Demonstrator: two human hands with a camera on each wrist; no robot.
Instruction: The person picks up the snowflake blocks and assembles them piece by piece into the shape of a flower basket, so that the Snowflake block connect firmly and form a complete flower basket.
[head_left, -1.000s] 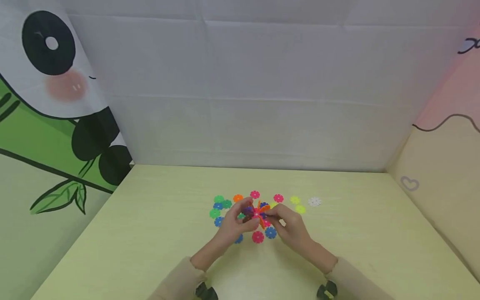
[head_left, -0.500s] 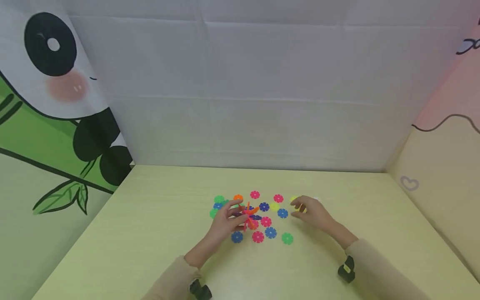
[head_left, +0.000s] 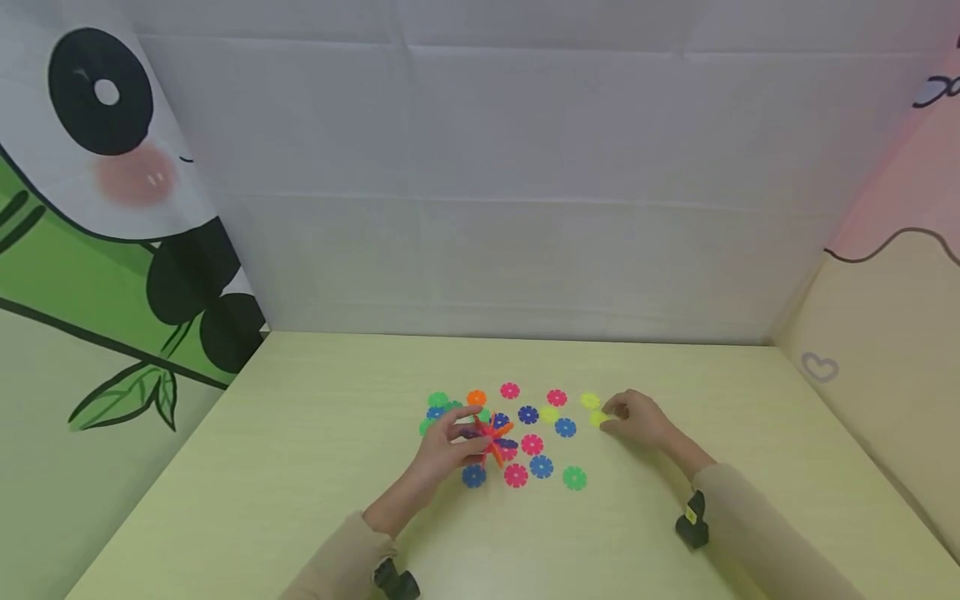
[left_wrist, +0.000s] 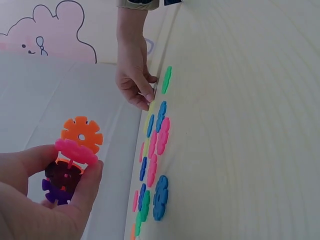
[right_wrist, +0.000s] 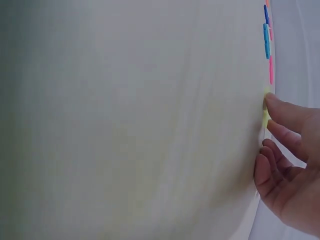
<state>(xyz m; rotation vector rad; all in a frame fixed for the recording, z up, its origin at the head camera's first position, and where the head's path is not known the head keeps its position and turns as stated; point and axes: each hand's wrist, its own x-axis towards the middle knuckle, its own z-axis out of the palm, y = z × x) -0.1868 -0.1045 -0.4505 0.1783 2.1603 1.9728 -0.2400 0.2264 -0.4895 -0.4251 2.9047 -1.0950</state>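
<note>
My left hand (head_left: 442,450) pinches a cluster of joined interlocking discs (head_left: 491,438), raised above the table. In the left wrist view, thumb and fingers hold its pink disc (left_wrist: 76,151); an orange disc (left_wrist: 81,134) sticks out beyond, and a purple disc (left_wrist: 59,192) shows behind the thumb. Towards the right, my right hand (head_left: 641,419) is down at the table with thumb and index finger at the edges of a yellow disc (head_left: 597,418). In the right wrist view, a bit of this yellow disc (right_wrist: 265,119) shows between those two fingers. The right hand's other fingers are curled.
Loose discs lie flat around the hands, among them a green disc (head_left: 574,477), a blue disc (head_left: 474,476), a pink disc (head_left: 516,475) and another yellow disc (head_left: 589,401). A grey-white panel (head_left: 525,192) rises behind the pale table (head_left: 300,467), with printed panels at both sides.
My right hand has left the disc cluster, moved right and come down at the yellow disc. My left hand has drawn slightly left and down, still holding the cluster.
</note>
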